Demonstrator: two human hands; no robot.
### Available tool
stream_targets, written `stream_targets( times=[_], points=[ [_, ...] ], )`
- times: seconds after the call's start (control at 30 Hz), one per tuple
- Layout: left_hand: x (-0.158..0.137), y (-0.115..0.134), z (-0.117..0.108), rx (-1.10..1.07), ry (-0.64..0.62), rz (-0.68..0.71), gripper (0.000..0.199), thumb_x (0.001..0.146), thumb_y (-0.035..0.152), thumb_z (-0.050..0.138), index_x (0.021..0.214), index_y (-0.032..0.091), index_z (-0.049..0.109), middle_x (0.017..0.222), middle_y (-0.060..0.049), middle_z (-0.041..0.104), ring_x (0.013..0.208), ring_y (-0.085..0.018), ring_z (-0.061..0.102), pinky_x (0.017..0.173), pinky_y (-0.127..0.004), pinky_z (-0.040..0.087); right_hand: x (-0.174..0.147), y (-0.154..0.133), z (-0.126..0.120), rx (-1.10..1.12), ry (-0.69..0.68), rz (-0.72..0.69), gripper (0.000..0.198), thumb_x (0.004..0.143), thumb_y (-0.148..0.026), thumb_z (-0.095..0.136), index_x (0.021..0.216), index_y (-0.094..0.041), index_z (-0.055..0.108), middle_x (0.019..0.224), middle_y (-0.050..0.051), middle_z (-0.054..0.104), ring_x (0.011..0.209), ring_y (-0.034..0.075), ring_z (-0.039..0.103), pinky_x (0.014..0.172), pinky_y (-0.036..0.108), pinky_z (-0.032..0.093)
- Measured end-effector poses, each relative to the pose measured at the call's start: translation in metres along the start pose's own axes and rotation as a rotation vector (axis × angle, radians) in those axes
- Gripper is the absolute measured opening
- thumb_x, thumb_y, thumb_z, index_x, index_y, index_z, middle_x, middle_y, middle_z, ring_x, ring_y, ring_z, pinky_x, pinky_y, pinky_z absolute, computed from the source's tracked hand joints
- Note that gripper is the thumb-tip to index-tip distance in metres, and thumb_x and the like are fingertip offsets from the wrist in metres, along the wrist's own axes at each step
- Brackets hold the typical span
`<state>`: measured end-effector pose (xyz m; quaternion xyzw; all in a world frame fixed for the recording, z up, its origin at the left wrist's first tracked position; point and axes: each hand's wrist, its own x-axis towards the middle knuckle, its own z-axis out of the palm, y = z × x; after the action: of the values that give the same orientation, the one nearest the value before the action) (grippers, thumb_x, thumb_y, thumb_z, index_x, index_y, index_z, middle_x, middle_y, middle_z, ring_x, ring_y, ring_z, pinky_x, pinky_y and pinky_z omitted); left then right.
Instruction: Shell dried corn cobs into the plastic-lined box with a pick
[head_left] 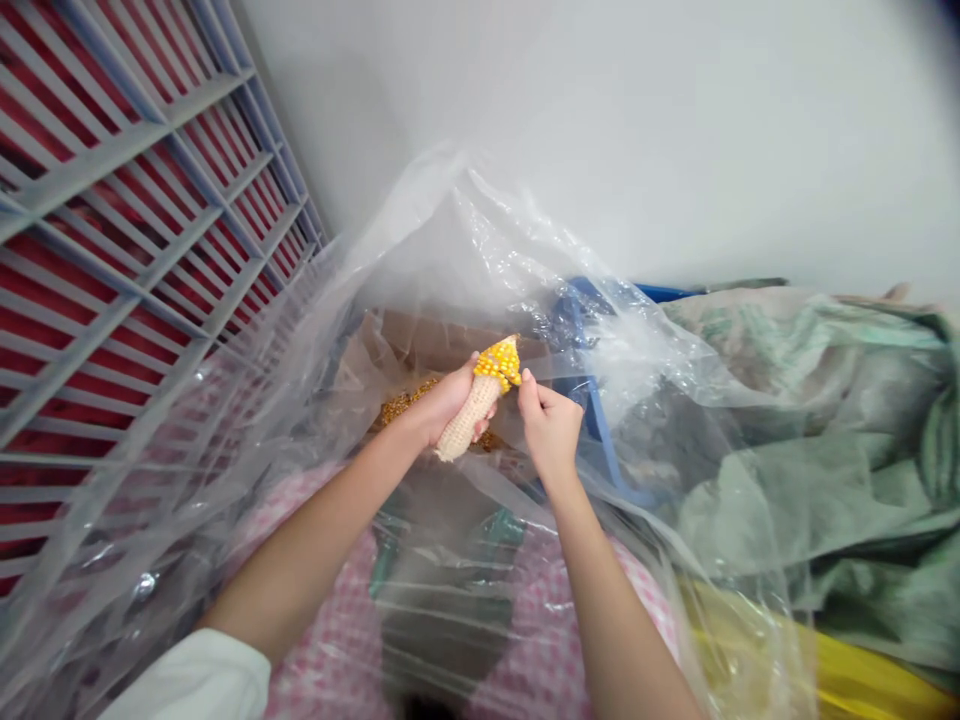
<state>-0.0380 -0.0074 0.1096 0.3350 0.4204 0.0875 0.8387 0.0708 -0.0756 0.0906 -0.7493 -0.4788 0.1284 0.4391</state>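
Corn cob (478, 402) in left fingers (481, 428), beside right fingers (531, 394).

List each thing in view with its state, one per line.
corn cob: partly shelled, yellow kernels left at one end
left hand: closed around the cob
right hand: fingers curled, beside the remaining kernels
loose kernels: piled, partly hidden
clear plastic: wrinkled, spread out
green sack: crumpled

Single view: worn on the head, facing forward and steeply down. Both forearms (322, 540) extend from the lower edge; the left hand (450, 397) and right hand (551, 425) lie mid-frame, at close range. Background: wall (637, 130). Left border: slatted crate (161, 130).
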Motion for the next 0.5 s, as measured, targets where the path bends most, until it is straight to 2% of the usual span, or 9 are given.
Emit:
stream_targets(
  times=[0.07, 0.27, 0.43, 0.5],
  points=[
    [-0.002, 0.002, -0.002, -0.055, -0.092, -0.039, 0.044, 0.084, 0.048, 0.022, 0.06, 0.017, 0.044, 0.04, 0.002, 0.042, 0.026, -0.01, 0.038, 0.027, -0.021, 0.03, 0.001, 0.001, -0.001, 0.068, -0.032, 0.029, 0.049, 0.081, -0.048, 0.036, 0.044, -0.016, 0.031, 0.044, -0.004, 0.023, 0.044, 0.005, 0.023, 0.044, 0.021, 0.019],
    [0.001, 0.0, -0.009, -0.205, -0.24, -0.111, 0.037, 0.085, 0.033, 0.023, 0.061, 0.015, 0.045, 0.042, 0.002, 0.041, 0.027, -0.008, 0.036, 0.027, -0.018, 0.03, 0.004, 0.004, 0.008, 0.148, -0.1, 0.089, 0.048, 0.079, -0.05, 0.036, 0.045, -0.016, 0.033, 0.044, -0.004, 0.027, 0.044, 0.006, 0.025, 0.045, 0.022, 0.02],
    [0.001, -0.005, -0.005, -0.46, -0.317, -0.235, 0.035, 0.087, 0.023, 0.022, 0.062, 0.013, 0.044, 0.041, 0.004, 0.035, 0.025, -0.003, 0.029, 0.027, -0.011, 0.024, 0.007, 0.008, 0.019, 0.233, -0.043, 0.182, 0.048, 0.079, -0.051, 0.034, 0.045, -0.017, 0.032, 0.043, -0.004, 0.028, 0.043, 0.006, 0.027, 0.045, 0.022, 0.022],
    [0.001, -0.006, -0.003, -0.496, -0.301, -0.25, 0.033, 0.087, 0.023, 0.024, 0.063, 0.013, 0.043, 0.042, 0.004, 0.035, 0.026, -0.002, 0.031, 0.028, -0.011, 0.025, 0.011, 0.011, 0.018, 0.201, -0.035, 0.208, 0.049, 0.079, -0.053, 0.034, 0.045, -0.017, 0.033, 0.043, -0.004, 0.029, 0.043, 0.007, 0.028, 0.045, 0.022, 0.023]
  ],
)
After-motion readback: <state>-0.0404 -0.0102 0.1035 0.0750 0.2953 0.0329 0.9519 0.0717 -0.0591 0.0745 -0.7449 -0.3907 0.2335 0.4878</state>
